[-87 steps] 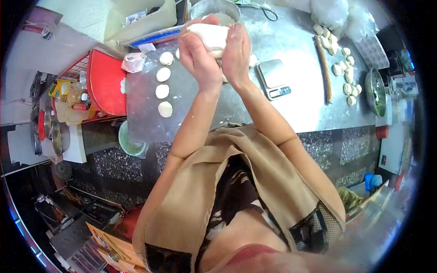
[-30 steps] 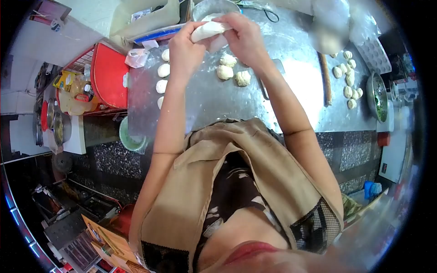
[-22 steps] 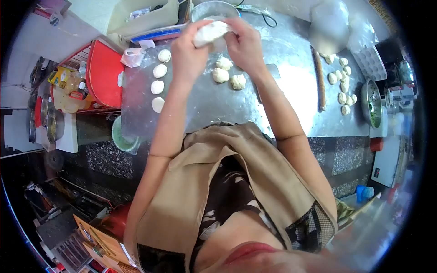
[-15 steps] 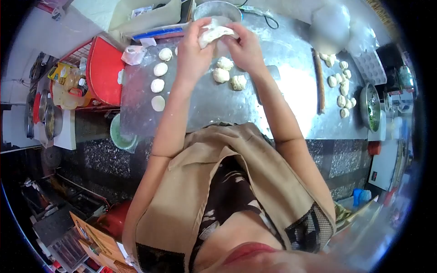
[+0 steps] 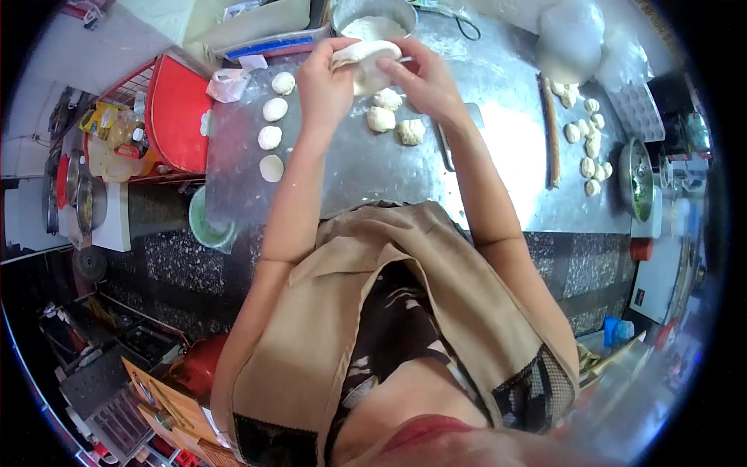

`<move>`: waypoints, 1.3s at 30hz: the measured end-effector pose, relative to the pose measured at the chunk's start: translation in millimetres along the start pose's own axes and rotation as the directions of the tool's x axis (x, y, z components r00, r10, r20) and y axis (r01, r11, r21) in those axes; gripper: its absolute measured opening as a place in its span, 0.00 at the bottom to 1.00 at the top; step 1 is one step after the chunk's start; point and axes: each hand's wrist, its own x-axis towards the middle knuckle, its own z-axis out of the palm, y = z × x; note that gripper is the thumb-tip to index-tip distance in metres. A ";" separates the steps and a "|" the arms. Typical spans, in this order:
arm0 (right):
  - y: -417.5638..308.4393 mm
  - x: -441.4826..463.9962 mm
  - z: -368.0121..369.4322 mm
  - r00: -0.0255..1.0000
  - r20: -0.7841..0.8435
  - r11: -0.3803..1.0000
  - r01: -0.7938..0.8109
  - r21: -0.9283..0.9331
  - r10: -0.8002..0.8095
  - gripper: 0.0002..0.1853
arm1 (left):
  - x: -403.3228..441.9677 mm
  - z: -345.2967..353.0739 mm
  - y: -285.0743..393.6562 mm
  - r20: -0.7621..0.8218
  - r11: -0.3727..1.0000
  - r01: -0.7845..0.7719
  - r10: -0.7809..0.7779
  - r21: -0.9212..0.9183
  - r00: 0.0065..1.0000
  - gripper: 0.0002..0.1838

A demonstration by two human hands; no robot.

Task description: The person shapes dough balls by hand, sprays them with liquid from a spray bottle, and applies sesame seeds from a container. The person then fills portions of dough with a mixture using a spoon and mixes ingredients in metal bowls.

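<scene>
My left hand (image 5: 324, 84) and my right hand (image 5: 424, 82) hold a piece of dough (image 5: 372, 62) between them, raised above the far part of the metal table. The dough is stretched and folded over, with its edges pinched in the fingers of both hands. Just in front of the flour bowl (image 5: 373, 28), the hands partly hide its near rim. Below them on the table lies a small group of rough dough lumps (image 5: 381, 118). Left of my left forearm, several smooth round dough balls (image 5: 270, 138) stand in a column.
The metal table (image 5: 350, 175) carries a rolling pin (image 5: 551, 136), small dough pieces (image 5: 593, 144) and a bowl of chopped greens (image 5: 638, 183) at right. A scraper-like flat tool (image 5: 447, 148) lies by my right forearm. A red-lidded basket (image 5: 177, 117) stands at left.
The dough has been turned and opened wider between my hands, now with a flap hanging down. My head view has shifted slightly, so more flour in the bowl shows.
</scene>
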 end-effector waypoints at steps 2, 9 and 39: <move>2.6 -0.2 -1.5 0.999 -0.019 0.990 0.031 -0.137 -0.034 0.13 | -3.9 1.4 0.1 0.077 0.999 0.032 -0.033 0.022 0.996 0.14; 20.6 2.8 5.4 0.998 0.054 0.999 -0.015 -0.031 0.017 0.10 | -1.6 3.4 -15.2 0.108 0.998 0.054 -0.049 -0.044 0.993 0.12; -95.4 -49.6 -17.6 0.958 -0.133 0.770 0.282 0.572 -0.252 0.16 | -27.4 -23.1 88.4 0.202 0.877 -0.444 0.476 -0.182 0.856 0.29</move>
